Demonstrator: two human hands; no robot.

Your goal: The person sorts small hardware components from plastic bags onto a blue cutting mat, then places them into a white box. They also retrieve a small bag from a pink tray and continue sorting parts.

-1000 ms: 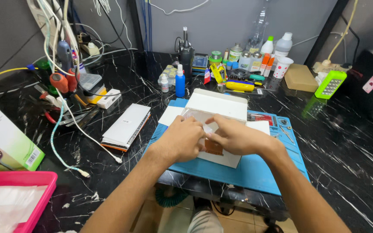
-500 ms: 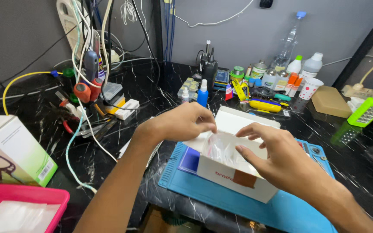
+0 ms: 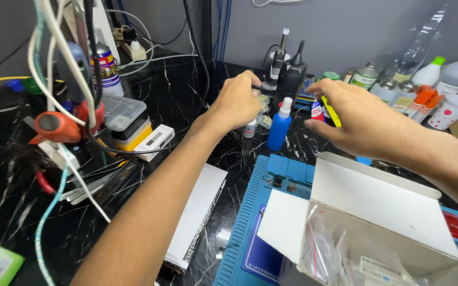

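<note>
Both hands reach over the black tabletop [image 3: 186,106] toward the blue bottle [image 3: 279,126]. The left hand [image 3: 238,100] curls around small items behind it, contents unclear; the right hand [image 3: 357,119] hovers spread and empty. The white box [image 3: 377,212] already stands open with bags inside; nothing is lifted yet.

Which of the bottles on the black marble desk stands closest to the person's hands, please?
The blue plastic bottle with the white cap, standing between both hands; the clear and white bottles stand farther right.

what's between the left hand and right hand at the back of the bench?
Head view: between left hand and right hand stand a blue spray bottle and a black tool.
</note>
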